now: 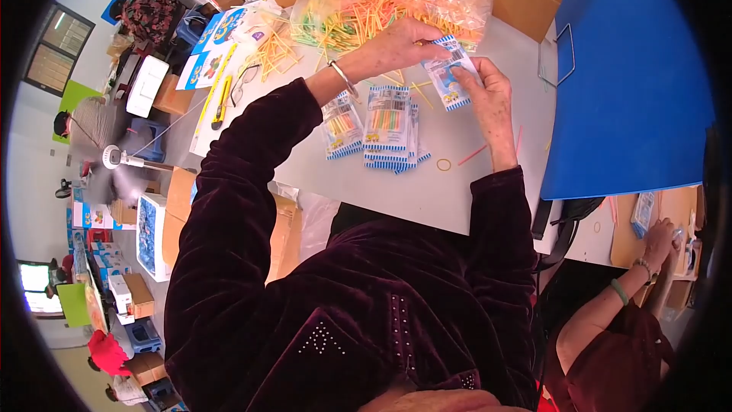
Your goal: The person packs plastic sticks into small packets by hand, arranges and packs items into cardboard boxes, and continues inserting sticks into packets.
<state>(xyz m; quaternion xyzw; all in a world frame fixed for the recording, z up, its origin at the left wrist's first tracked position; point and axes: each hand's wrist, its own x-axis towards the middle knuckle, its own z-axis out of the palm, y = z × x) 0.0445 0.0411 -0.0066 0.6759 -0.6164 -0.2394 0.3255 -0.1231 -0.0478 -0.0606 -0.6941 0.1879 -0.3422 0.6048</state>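
Note:
A small clear packet (448, 85) with blue-and-white striped ends is held up over the grey table (305, 172). My left hand (404, 44) pinches its upper end. Its right side is gripped by my right hand (488, 95), the thumb pressed on the front. What lies inside this packet is hard to make out. Below my left hand, a stack of similar packets (387, 123) filled with coloured sticks lies on the table. Another filled packet (342, 131) rests just left of the stack. Behind my hands, a large clear bag (396, 11) spills many thin coloured sticks.
Loose sticks (276, 53), glasses (244, 82) and a yellow cutter (222, 103) lie to the left. A rubber band (444, 164) is near the front edge. A blue panel (625, 84) borders the right side. Beyond it, a co-worker's hands (662, 244) handle something small.

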